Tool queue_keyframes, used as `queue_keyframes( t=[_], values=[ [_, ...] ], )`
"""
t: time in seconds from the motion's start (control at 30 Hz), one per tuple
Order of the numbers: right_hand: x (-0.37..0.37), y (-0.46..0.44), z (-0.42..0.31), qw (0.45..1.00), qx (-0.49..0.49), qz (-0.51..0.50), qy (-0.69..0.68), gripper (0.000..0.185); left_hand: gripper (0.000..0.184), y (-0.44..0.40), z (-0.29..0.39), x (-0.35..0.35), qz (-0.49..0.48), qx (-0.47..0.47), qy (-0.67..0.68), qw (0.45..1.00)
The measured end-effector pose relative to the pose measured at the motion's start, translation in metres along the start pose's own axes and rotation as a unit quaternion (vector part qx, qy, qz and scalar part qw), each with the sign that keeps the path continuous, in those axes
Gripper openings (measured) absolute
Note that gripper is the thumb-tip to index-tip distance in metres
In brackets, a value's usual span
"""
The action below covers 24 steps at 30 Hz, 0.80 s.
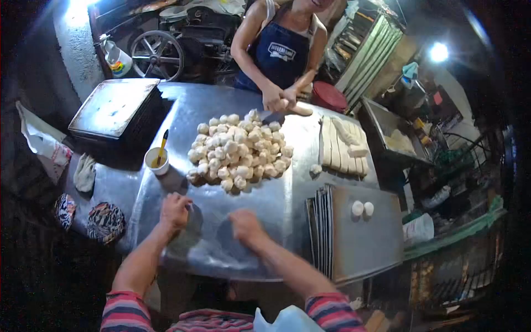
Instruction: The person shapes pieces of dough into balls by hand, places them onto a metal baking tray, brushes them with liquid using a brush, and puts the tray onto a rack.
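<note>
Across the metal surface [271, 205], light, level palms would serve us best. Near-right of the dough pile [238, 146], a tray stack [365, 243] crowds our right side. This side of the pile, our right hand [246, 226] looks balled; our left hand's [176, 210] spread, we cannot tell. Left of the pile, a cup [157, 166] could tip.

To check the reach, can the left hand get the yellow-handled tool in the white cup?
Probably yes: the yellow-handled tool sticks up from the cup, and only bare tabletop separates cup and left hand.
</note>
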State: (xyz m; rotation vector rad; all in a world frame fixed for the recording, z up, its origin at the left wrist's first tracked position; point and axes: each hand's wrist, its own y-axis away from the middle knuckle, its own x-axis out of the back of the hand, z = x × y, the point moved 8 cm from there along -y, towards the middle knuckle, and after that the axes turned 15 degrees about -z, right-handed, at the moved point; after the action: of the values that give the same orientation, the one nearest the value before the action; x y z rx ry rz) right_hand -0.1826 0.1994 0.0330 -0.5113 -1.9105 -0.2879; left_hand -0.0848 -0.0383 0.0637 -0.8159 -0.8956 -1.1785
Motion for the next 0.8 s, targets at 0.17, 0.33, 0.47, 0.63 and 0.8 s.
queue_keyframes(
  t=[0.17,0.33,0.47,0.63,0.8],
  values=[
    [0.013,0.076,0.015,0.997,-0.001,-0.078,-0.005,0.030,0.031,0.077,-0.055,-0.024,0.069,-0.051,0.123,0.989],
    [0.005,0.015,-0.035,0.993,-0.055,-0.106,0.003,0.033,0.027,0.033,0.041,-0.018,-0.001,-0.132,0.041,0.990],
    [0.025,-0.015,0.024,0.990,-0.122,-0.071,-0.017,0.028,0.029,-0.001,0.000,0.006,-0.005,-0.135,0.053,0.989],
    [0.007,0.077,-0.016,0.993,-0.068,-0.008,-0.097,0.020,0.037,0.075,-0.037,-0.011,0.031,-0.077,0.065,0.994],
    [0.016,0.002,-0.005,0.991,-0.095,-0.088,0.038,0.027,0.035,0.014,0.034,-0.001,-0.016,-0.167,0.026,0.985]
  ],
)
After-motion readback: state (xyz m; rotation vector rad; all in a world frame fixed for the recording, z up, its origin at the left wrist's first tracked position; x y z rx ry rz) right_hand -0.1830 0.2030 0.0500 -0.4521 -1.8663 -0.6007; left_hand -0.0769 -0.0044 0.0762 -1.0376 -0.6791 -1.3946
